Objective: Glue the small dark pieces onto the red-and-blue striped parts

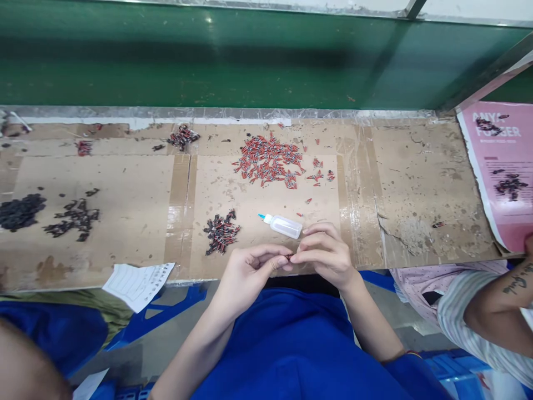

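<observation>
My left hand (254, 269) and my right hand (327, 253) meet at the front edge of the cardboard-covered table. Between their fingertips is a small dark red part (288, 257), pinched from both sides and mostly hidden. Just beyond my right hand lies a clear squeeze bottle (285, 226) with a blue tip pointing left. A pile of dark and red pieces (221, 232) is beyond my left hand, to its left. Farther back spreads a large heap of small red pieces with metallic ends (268, 160).
Black round pieces (20, 212) and a dark pile (75, 218) lie at the left. A paper sheet (137, 284) overhangs the front edge. Pink printed paper (499, 166) bears dark pieces at right. People sit on both sides. A green panel (208, 61) stands behind.
</observation>
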`<act>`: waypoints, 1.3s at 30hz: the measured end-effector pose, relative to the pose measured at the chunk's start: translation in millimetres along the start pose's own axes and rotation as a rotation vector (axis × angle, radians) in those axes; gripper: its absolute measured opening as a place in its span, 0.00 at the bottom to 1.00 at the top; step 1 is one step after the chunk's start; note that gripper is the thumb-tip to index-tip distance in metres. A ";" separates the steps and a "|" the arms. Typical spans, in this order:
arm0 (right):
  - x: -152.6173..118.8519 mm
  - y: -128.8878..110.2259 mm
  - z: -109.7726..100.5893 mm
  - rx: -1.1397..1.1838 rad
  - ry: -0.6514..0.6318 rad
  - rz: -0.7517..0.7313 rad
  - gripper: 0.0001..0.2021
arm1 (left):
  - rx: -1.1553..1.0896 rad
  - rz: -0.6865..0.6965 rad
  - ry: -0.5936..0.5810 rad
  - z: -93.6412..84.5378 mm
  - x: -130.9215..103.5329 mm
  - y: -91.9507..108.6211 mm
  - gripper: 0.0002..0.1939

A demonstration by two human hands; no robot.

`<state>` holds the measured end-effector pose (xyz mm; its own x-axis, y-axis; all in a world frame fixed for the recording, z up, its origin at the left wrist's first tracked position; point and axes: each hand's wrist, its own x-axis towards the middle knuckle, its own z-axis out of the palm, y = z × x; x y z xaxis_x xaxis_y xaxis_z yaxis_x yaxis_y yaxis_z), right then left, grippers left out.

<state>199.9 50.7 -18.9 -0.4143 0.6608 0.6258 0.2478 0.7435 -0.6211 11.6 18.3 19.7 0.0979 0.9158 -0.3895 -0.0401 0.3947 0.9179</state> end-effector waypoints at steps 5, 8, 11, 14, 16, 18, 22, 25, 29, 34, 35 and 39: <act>0.3 1.9 -0.7 0.042 -0.023 0.002 0.15 | 0.007 0.000 -0.048 -2.0 4.7 2.8 0.14; 0.6 3.0 -1.5 0.057 -0.038 0.013 0.16 | 0.014 0.024 -0.053 -2.3 6.4 2.6 0.14; 1.0 3.5 -1.6 0.067 -0.052 0.021 0.16 | 0.042 0.062 -0.025 -1.6 7.6 3.5 0.14; 2.1 2.9 -2.8 0.055 -0.046 0.017 0.15 | 0.056 0.091 -0.028 -0.6 8.7 4.6 0.14; 3.2 2.6 -5.1 0.041 -0.045 0.002 0.15 | 0.046 0.094 -0.048 -0.4 9.0 4.6 0.13; 4.0 3.2 -7.7 0.024 -0.070 -0.016 0.15 | 0.024 0.087 -0.068 -0.7 8.6 3.8 0.12; 4.2 5.7 -9.3 0.039 -0.083 -0.015 0.15 | -0.031 0.038 -0.091 -1.9 6.5 1.1 0.14; 4.2 2.3 -6.0 0.120 -0.031 0.118 0.12 | -0.043 0.028 -0.060 -1.2 5.3 -1.0 0.15; 5.3 -12.8 -0.2 0.219 0.052 0.414 0.12 | 0.004 0.083 -0.011 3.5 4.8 -4.4 0.14; 5.3 -28.1 7.8 0.315 0.198 0.611 0.07 | 0.061 0.148 0.075 12.9 1.8 -9.1 0.10; 4.7 -29.6 9.7 0.331 0.219 0.638 0.08 | 0.063 0.154 0.087 14.8 0.7 -9.9 0.10; 1.3 -34.4 18.3 0.367 0.308 0.712 0.08 | 0.059 0.176 0.143 22.1 -4.3 -13.3 0.08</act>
<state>174.9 24.1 -5.3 0.0021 0.9954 0.0961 0.0370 0.0959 -0.9947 33.8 7.5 10.9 -0.0478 0.9730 -0.2258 0.0150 0.2267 0.9738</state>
